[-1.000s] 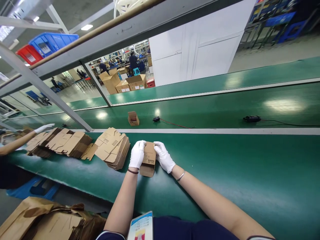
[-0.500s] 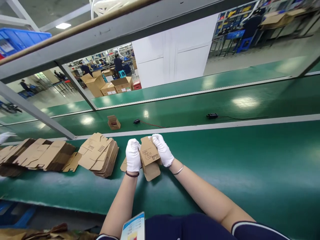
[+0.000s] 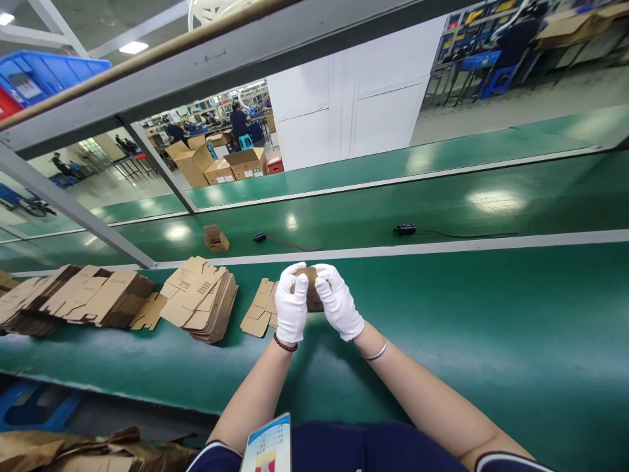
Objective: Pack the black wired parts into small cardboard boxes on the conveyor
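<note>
Between my two white-gloved hands is a small brown cardboard box (image 3: 313,292), mostly covered by my fingers. My left hand (image 3: 291,305) grips its left side, thumb up near the top. On the opposite side, my right hand (image 3: 338,303) is closed on it too, with the fingertips of both hands nearly meeting. To the left of my left hand, a flat unfolded carton (image 3: 258,309) lies on the green work surface (image 3: 457,341). Farther left stands a leaning stack of flat cartons (image 3: 199,298) with printing on top.
More stacks of flat cartons (image 3: 98,295) line the left. Beyond the pale rail (image 3: 442,246), the green belt carries an open small box (image 3: 216,238) and two dark cylindrical parts with wires, one nearer (image 3: 259,236), one to the right (image 3: 405,229). A metal frame post (image 3: 157,164) slants at left.
The box has been turned, and the lower flap that hung toward me no longer shows. Both hands have closed in around it. The belt items have shifted slightly left in view.
</note>
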A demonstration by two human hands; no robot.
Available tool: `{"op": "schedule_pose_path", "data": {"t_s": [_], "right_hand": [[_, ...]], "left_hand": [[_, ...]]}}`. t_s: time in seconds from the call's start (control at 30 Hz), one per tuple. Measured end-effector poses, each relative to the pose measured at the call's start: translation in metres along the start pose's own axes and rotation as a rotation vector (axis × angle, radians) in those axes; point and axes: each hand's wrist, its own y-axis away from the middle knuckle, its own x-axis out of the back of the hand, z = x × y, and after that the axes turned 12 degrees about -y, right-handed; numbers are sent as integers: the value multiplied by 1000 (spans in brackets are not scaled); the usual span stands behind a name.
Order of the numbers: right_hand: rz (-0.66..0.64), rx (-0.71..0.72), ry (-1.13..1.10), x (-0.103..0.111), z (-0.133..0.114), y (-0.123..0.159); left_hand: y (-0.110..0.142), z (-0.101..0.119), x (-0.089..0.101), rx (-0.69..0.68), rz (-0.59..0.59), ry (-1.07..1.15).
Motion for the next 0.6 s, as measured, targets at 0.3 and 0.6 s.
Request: {"op": "schedule_pose_path", "data": {"t_s": [0.3,0.6], "right_hand": [[28,136,120,2,-9,3],[176,71,-102,4,4,9]], "left_hand": [[7,4,3,-224,162,-166],[9,-8,10,-390,225,-165]]}}
